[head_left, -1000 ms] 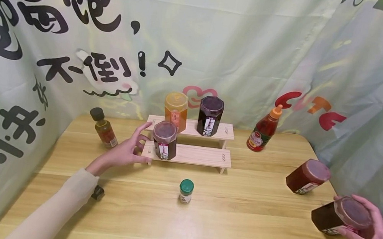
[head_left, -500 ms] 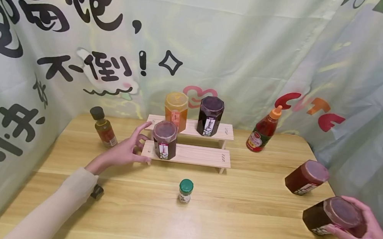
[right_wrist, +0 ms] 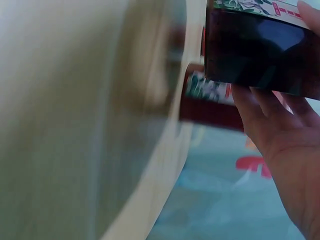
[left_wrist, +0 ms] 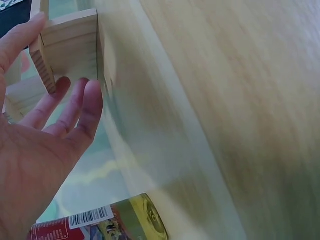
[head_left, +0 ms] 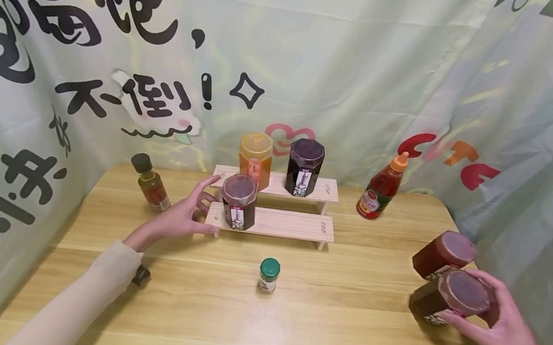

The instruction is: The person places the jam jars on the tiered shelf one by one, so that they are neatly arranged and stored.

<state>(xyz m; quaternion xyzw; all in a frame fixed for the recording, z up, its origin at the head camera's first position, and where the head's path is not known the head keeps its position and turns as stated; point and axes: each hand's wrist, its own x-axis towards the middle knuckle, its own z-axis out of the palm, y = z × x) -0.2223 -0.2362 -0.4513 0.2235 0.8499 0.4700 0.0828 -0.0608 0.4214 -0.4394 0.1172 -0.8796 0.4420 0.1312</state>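
Note:
My right hand (head_left: 507,322) grips a dark jar (head_left: 449,300) with a pale translucent lid, thumb at the front and fingers behind. The right wrist view shows this dark jar (right_wrist: 260,50) raised off the tabletop. Just behind it a reddish jar (head_left: 440,258) stands on the table, partly covered. On the other side, my left hand (head_left: 179,221) holds the left end of a two-step wooden stand (head_left: 291,224); the left wrist view shows thumb and fingers around the board end (left_wrist: 70,45). One dark jar (head_left: 238,202) sits on the lower step, close to the left fingers.
On the upper step stand an amber jar (head_left: 255,159) and a dark purple jar (head_left: 305,167). A green-capped shaker (head_left: 269,275) is in front. An oil bottle (head_left: 152,184) stands left, a red sauce bottle (head_left: 380,188) right. Printed curtains (head_left: 355,80) enclose the table.
My right hand has carried the dark jar leftward and slightly back, so it now overlaps the reddish jar in the head view. The left hand stays at the stand.

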